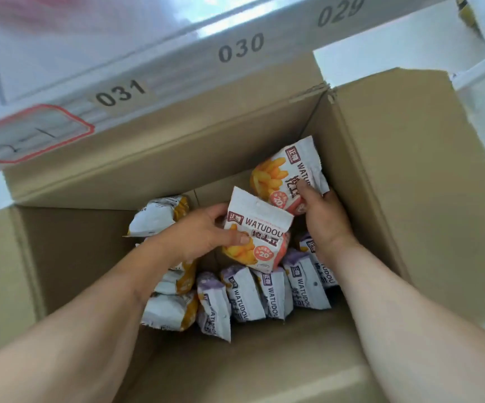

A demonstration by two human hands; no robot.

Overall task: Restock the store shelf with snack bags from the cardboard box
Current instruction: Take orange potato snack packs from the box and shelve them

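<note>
While both my forearms reach down into the cardboard box (410, 170), my left hand (203, 234) grips an orange snack bag (257, 237), thumb across its front, fingers curled behind its top edge. Bag is lifted clear of the pile, tilted, WATUDOU print facing me. My right hand (324, 216) pinches a second orange bag (286, 175) by its lower end, thumb on the front, held higher and against the box's far right corner. Below my hands: row of purple-trim bags (264, 295) standing on edge across the box floor, packed side by side. Left of those, under my left forearm, stack of yellow-trim bags (171, 306), and one more yellow-trim bag (157, 216) further back near the far wall. My left arm covers part of that stack. Box flaps stand up on all sides; right flap (395, 117) is tall and walls off that side. Beyond the far wall, white shelf edge (194, 68) runs diagonally overhead, labelled 031, 030, 029, with a red-outlined tag (32, 135) at its left end.
</note>
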